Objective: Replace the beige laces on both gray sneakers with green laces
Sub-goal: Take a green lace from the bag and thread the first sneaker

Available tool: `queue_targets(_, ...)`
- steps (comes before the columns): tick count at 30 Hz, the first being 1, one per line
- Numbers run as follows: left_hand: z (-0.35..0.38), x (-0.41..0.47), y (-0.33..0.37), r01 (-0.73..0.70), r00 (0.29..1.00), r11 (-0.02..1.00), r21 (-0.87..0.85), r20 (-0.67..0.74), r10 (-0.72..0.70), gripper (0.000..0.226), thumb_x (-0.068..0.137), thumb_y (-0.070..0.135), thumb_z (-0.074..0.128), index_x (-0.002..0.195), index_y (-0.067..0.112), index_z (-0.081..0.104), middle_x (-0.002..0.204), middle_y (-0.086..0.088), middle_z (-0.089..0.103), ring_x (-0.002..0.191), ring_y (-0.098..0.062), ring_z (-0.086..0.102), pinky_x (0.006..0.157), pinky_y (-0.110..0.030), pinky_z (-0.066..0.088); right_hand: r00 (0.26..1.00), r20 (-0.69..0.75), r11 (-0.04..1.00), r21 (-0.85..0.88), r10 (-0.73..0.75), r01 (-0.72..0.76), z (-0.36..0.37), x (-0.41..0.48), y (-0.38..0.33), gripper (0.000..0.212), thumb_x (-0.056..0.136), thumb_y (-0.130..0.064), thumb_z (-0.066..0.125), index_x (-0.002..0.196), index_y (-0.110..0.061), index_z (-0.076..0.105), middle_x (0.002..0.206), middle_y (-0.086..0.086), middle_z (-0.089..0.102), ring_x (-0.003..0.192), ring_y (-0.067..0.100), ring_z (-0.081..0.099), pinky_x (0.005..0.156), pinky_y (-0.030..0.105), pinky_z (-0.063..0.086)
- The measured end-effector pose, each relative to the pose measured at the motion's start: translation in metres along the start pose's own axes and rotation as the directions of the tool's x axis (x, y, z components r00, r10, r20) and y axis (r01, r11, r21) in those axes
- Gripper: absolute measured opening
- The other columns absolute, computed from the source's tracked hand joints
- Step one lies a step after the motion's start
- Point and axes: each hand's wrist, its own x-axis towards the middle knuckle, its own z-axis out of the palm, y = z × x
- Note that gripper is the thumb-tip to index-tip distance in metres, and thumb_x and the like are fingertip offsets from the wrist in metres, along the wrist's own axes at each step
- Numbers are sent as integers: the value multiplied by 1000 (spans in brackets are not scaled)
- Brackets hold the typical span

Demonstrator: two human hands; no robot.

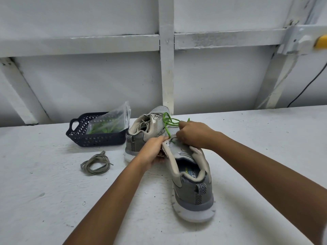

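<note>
Squarely in front of the person, a gray sneaker (192, 190) stands on the white desk (53, 200), its heel toward the camera and its toe hidden behind the hands. The left hand (152, 152) pinches the left edge of the shoe's upper beside the tongue, fingers curled round the material. The right hand (193, 133), closed in a loose fist over the front of the shoe, grips a green lace (167, 123); its loops rise above the knuckles and one strand runs down to the eyelets between the two hands. Just behind and to the left, close against the first shoe, a second sneaker (141, 137) sits with its heel also turned toward the camera; how far it is laced cannot be told. A beige lace (96, 164) lies loosely coiled on the desk to the left, apart from both shoes. Behind it, a dark plastic basket (96, 138) holds a clear plastic bag (115, 121) with more green laces (104, 129) inside. A white panelled wall (88, 82) rises behind the desk.
</note>
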Motion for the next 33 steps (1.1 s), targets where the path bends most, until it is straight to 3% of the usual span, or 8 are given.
queue_targets(5, 2, 4, -6, -9, 1000, 1000, -9, -13, 9, 26, 98, 20, 35, 89, 14, 58, 73, -5, 49, 63, -14, 46, 57, -26, 35, 971, -205, 893, 450, 125, -20, 17, -4, -4, 12, 96, -14, 48, 98, -4, 54, 101, 10, 54, 85, 25, 47, 71, 30, 31)
queue_targets(9, 3, 6, -8, -10, 1000, 999, -52, -24, 9, 29, 99, 21, 35, 85, 17, 61, 73, -4, 53, 65, -14, 47, 58, -26, 37, 948, -204, 766, 640, 244, -59, 30, -6, -13, 10, 94, -12, 52, 97, -4, 56, 87, 5, 59, 82, 23, 51, 67, 24, 29)
queue_targets(14, 1, 8, -10, -9, 1000, 999, -38, -14, 9, 25, 98, 19, 36, 88, 16, 58, 68, -3, 49, 56, -11, 43, 54, -24, 34, 965, -173, 810, 584, 195, -59, 31, -2, -12, 20, 88, -20, 65, 100, -5, 66, 100, 11, 66, 93, 23, 58, 73, 21, 36)
queue_targets(19, 1, 14, -15, 5, 999, 997, -71, -49, -9, 26, 97, 20, 38, 88, 16, 62, 70, -2, 51, 60, -13, 45, 55, -24, 34, 958, -221, 857, 513, 181, -44, 31, 2, -15, 16, 85, -14, 65, 94, -2, 69, 94, 15, 62, 89, 29, 58, 71, 24, 33)
queue_targets(23, 7, 15, -20, -45, 994, 986, -161, -105, 29, 17, 89, 22, 48, 81, 15, 62, 74, -3, 59, 72, -17, 53, 71, -31, 40, 946, -273, 845, 535, 176, -3, 32, -1, -16, 10, 82, -3, 61, 85, 2, 69, 86, 16, 62, 80, 29, 58, 69, 28, 38)
queue_targets(27, 17, 10, -20, -96, 978, 975, -200, -201, 55, 16, 77, 28, 56, 65, 18, 56, 65, 0, 53, 68, -17, 48, 70, -33, 37, 912, -300, 773, 633, 280, -29, 29, -6, -16, 10, 86, -7, 59, 88, 1, 64, 84, 9, 60, 76, 17, 49, 64, 20, 29)
queue_targets(30, 23, 9, -18, -98, 976, 981, -165, -210, 62, 24, 69, 34, 61, 80, 13, 58, 73, -6, 54, 71, -17, 50, 70, -34, 41, 874, -299, 666, 745, 383, -38, 27, -7, -13, 9, 88, -6, 59, 89, 0, 65, 80, 2, 58, 74, 15, 50, 60, 14, 34)
queue_targets(33, 31, 11, -15, -71, 975, 988, -136, -221, 39, 54, 58, 34, 72, 104, 10, 56, 95, -9, 65, 83, -20, 62, 86, -40, 52, 860, -263, 581, 813, 436, -46, 23, -5, -9, 7, 88, -7, 60, 89, -4, 66, 78, 0, 61, 70, 11, 53, 61, 6, 37)
